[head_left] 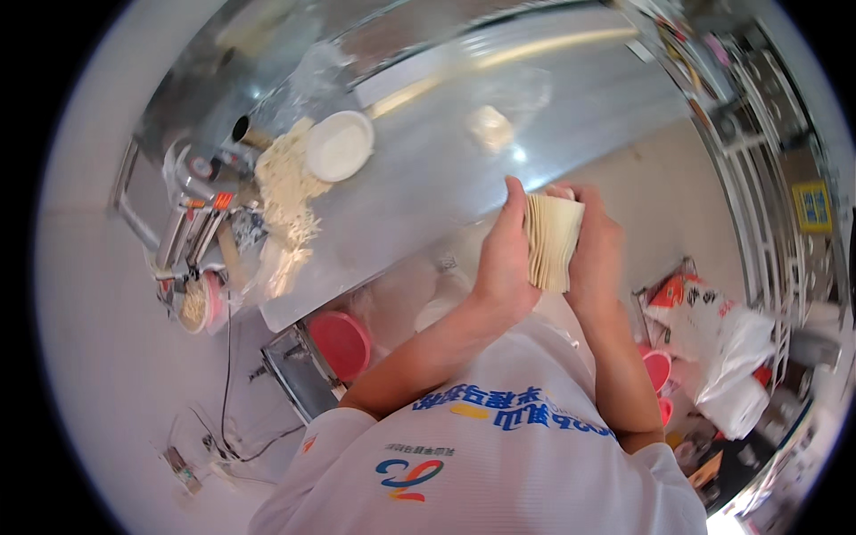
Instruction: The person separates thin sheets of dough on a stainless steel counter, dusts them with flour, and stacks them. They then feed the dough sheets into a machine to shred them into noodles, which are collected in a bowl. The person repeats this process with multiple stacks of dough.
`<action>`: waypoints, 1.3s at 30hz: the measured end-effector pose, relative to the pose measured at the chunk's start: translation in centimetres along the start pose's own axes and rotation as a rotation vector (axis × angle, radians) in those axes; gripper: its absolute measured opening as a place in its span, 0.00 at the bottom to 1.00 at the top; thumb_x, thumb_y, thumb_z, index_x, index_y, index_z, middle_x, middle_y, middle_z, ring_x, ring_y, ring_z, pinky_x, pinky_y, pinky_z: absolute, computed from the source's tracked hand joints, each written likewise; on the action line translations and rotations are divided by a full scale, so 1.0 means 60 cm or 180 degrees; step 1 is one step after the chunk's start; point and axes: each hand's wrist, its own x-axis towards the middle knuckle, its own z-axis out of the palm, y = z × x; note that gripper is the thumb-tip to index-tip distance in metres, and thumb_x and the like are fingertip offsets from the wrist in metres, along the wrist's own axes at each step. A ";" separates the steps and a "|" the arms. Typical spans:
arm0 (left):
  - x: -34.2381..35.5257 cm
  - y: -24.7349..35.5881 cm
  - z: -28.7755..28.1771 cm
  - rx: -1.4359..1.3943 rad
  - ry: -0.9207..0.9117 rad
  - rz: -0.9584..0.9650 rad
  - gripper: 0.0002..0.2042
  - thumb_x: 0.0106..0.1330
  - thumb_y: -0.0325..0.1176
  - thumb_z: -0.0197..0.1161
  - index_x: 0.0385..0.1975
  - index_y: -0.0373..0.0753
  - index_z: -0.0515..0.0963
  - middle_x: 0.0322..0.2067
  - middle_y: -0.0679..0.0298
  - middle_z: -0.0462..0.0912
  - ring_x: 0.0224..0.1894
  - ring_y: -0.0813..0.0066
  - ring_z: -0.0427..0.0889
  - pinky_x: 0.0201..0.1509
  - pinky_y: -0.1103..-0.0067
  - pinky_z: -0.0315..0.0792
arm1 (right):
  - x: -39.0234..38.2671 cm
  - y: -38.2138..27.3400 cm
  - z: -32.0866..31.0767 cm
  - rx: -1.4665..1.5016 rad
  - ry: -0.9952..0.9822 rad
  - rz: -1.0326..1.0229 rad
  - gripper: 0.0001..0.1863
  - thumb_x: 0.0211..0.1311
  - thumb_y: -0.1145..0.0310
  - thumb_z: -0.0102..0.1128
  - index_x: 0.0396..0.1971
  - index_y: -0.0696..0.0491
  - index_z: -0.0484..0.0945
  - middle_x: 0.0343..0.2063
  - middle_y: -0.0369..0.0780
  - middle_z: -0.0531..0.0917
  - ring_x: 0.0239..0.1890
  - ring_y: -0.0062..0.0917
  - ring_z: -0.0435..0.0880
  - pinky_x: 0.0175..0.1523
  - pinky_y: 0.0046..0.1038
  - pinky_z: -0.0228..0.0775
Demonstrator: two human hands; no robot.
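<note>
Between my left hand and my right hand is a stack of pale, thin dough sheets, its layered edges showing at the left. Both hands have their fingers wrapped round the sides of the stack, over the front part of the steel table. Farther back on the table lie a small pale lump beside crumpled clear plastic, a white round dish and a heap of cut noodles or dough strips.
A metal machine and a bowl of strips stand at the table's left end, with cords below. A red basin sits under the front edge. White sacks, red containers and racks line the right side.
</note>
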 end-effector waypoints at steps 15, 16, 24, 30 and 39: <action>-0.018 0.388 -0.293 -0.0797 0.0845 0.0858 0.21 0.84 0.48 0.53 0.66 0.40 0.73 0.59 0.66 0.80 0.63 0.73 0.79 0.68 0.70 0.72 | 0.224 -0.175 0.453 -0.0289 -0.1798 -0.0047 0.18 0.80 0.56 0.60 0.45 0.59 0.77 0.28 0.52 0.85 0.28 0.44 0.85 0.36 0.38 0.76; -0.013 0.401 -0.312 -0.0833 0.0867 0.0955 0.21 0.84 0.47 0.53 0.66 0.39 0.73 0.60 0.65 0.80 0.63 0.73 0.79 0.68 0.70 0.72 | 0.232 -0.169 0.476 -0.0248 -0.1873 -0.0186 0.18 0.79 0.56 0.60 0.45 0.59 0.77 0.29 0.52 0.85 0.29 0.44 0.85 0.36 0.38 0.76; -0.051 0.402 -0.491 -0.0171 0.2213 0.1386 0.21 0.85 0.44 0.51 0.63 0.31 0.73 0.60 0.51 0.81 0.62 0.63 0.81 0.69 0.66 0.72 | 0.326 -0.107 0.752 -0.0967 -0.2094 -0.1439 0.17 0.78 0.57 0.60 0.47 0.56 0.72 0.32 0.53 0.86 0.34 0.52 0.88 0.35 0.48 0.78; -0.123 0.354 -0.526 0.0314 0.2972 0.1295 0.19 0.86 0.44 0.50 0.58 0.32 0.75 0.52 0.52 0.86 0.57 0.64 0.84 0.65 0.68 0.76 | 0.344 -0.016 0.891 -0.1524 -0.2026 -0.1954 0.16 0.79 0.55 0.57 0.43 0.53 0.69 0.32 0.49 0.86 0.33 0.51 0.87 0.36 0.51 0.78; -0.092 0.413 -0.517 0.1153 0.3183 0.1458 0.20 0.86 0.43 0.47 0.56 0.32 0.78 0.51 0.55 0.86 0.53 0.68 0.86 0.63 0.71 0.78 | 0.340 -0.123 0.806 -0.0500 -0.1806 -0.0770 0.18 0.80 0.54 0.59 0.51 0.56 0.79 0.31 0.46 0.86 0.31 0.34 0.86 0.40 0.34 0.78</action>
